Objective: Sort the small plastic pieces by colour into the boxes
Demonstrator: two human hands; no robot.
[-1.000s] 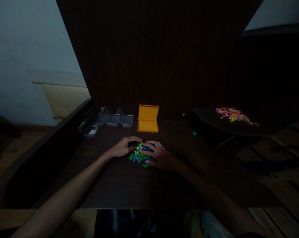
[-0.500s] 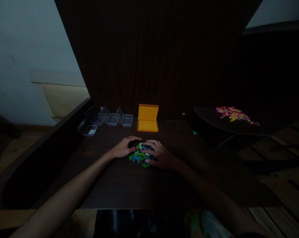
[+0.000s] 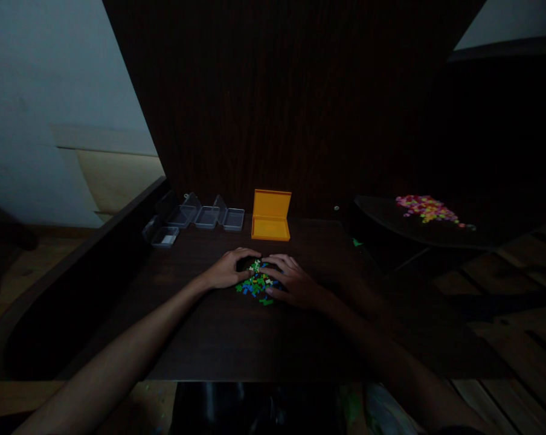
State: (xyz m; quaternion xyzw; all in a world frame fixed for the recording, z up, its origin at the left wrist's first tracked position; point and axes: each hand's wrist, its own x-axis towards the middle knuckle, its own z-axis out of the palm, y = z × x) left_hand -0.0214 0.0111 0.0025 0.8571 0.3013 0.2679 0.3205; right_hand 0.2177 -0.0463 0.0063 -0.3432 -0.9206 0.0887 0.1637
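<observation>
A pile of small green, blue, white and yellow pieces [image 3: 255, 285] lies on the dark wooden tabletop [image 3: 218, 338]; they are too small to name more exactly. My left hand [image 3: 229, 269] rests at the pile's left side, thumb and fingers apart and curved around its edge. On the right, my right hand [image 3: 293, 281] lies over part of the pile with its fingers spread, hiding some pieces. Neither hand visibly lifts anything. Beyond the hands stands an open orange-yellow box [image 3: 271, 228], its lid raised.
Several clear plastic boxes with raised lids, one a clear box [image 3: 233, 220], stand at the back left. A heap of pink, red and yellow pieces [image 3: 429, 209] sits on the dark side shelf [image 3: 382, 219] at right. A green scrap [image 3: 356, 242] lies near that shelf.
Both hands stay around the pile, with only slight finger movement. A few pieces have shifted a little between them. The boxes look the same.
</observation>
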